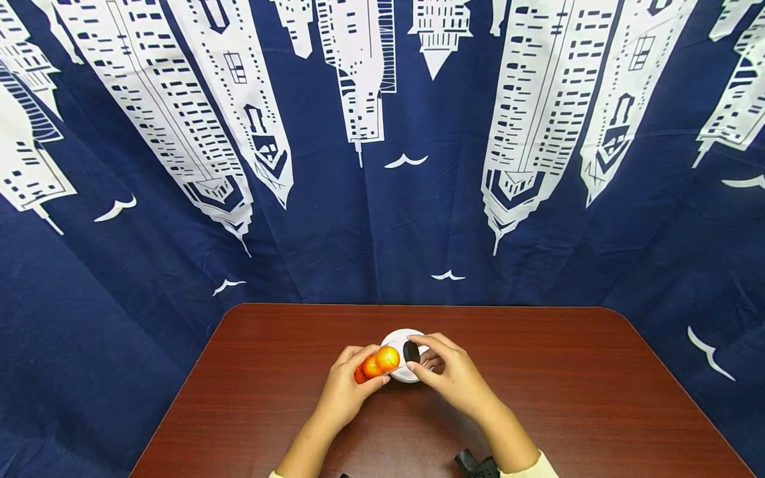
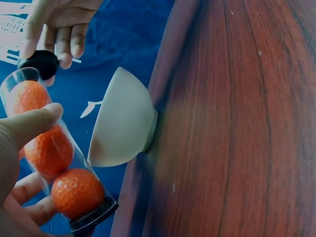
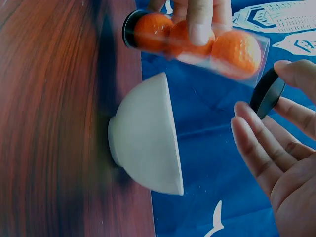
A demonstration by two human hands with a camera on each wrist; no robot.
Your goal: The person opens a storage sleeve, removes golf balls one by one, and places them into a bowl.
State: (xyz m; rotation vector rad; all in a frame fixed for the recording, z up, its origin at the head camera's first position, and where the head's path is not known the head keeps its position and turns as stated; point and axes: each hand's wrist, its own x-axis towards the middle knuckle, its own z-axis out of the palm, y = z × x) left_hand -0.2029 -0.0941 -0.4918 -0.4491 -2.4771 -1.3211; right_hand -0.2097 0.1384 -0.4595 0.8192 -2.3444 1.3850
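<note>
A clear tube (image 2: 74, 148) of three orange golf balls (image 3: 237, 54) is gripped by my left hand (image 1: 348, 385), thumb on one side and fingers on the other. One end of the tube has a black cap; the other end is uncovered. Close to that uncovered end, my right hand (image 1: 457, 375) pinches a round black cap (image 3: 267, 93) between thumb and fingers, a small gap from the tube. Below both hands, a white bowl (image 3: 145, 133) stands upright on the table, partly hidden by them in the head view.
The brown wooden table (image 1: 269, 358) has rounded far corners. Behind it hangs a dark blue cloth (image 1: 335, 226) printed with white buildings and birds. A small black device (image 1: 478, 465) lies at the near edge by the right forearm.
</note>
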